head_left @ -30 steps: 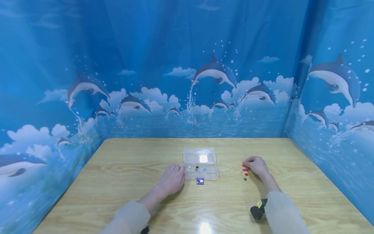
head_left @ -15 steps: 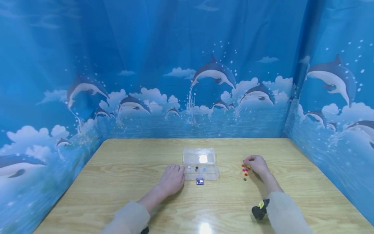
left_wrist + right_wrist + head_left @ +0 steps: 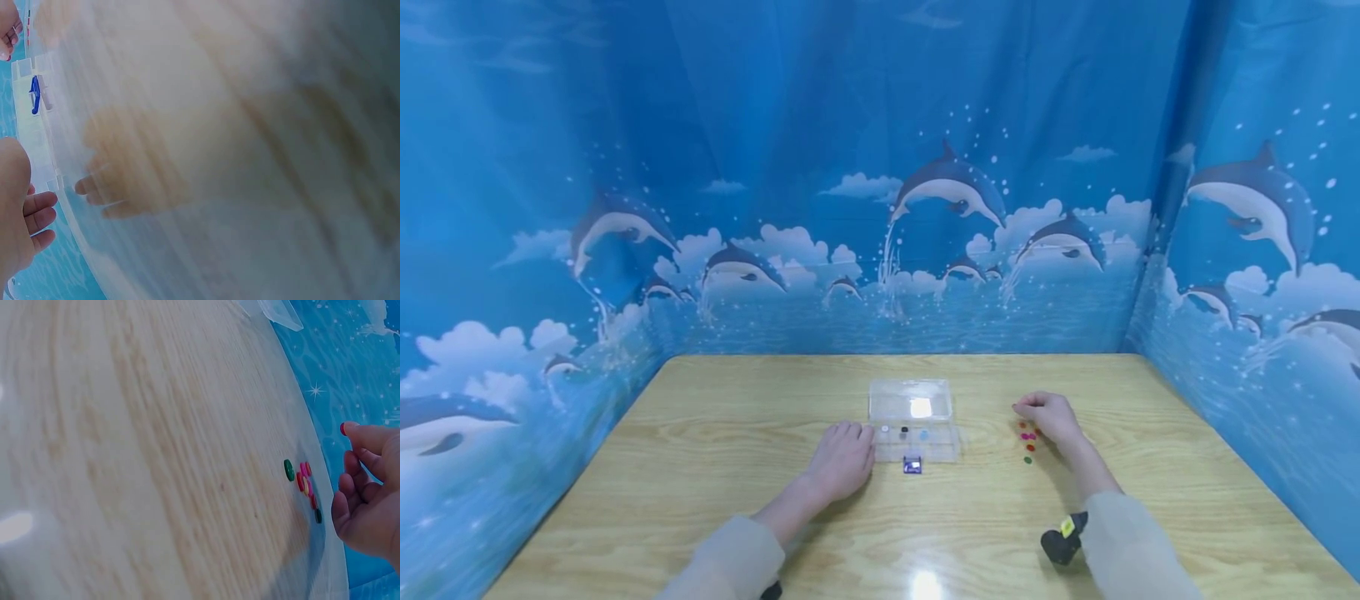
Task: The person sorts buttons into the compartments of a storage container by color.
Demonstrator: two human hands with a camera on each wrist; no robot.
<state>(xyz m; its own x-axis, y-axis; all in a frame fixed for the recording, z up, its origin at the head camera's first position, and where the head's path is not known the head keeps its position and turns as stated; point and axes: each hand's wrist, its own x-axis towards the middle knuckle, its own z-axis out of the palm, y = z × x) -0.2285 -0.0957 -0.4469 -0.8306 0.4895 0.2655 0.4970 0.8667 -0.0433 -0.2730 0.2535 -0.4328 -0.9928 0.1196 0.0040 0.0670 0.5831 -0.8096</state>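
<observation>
- R hand (image 3: 375,509): thumb + fingertip pinched red button (image 3: 343,429), held apart from the loose buttons (image 3: 300,481) on table (image 3: 970,517).
- L hand (image 3: 844,458): fingers relaxed at L end of clear box (image 3: 943,450); couldn't tell if gripping.
- Box: lid open, few small pcs inside.
- Step (prob.): button picked up, not yet placed.
- Next prob. called for steady pinch, careful aim at a compartment.

Free tabletop (image 3: 988,442) separates box (image 3: 943,450) and buttons (image 3: 1031,448); the left hand (image 3: 842,460) blocks the box's left.
</observation>
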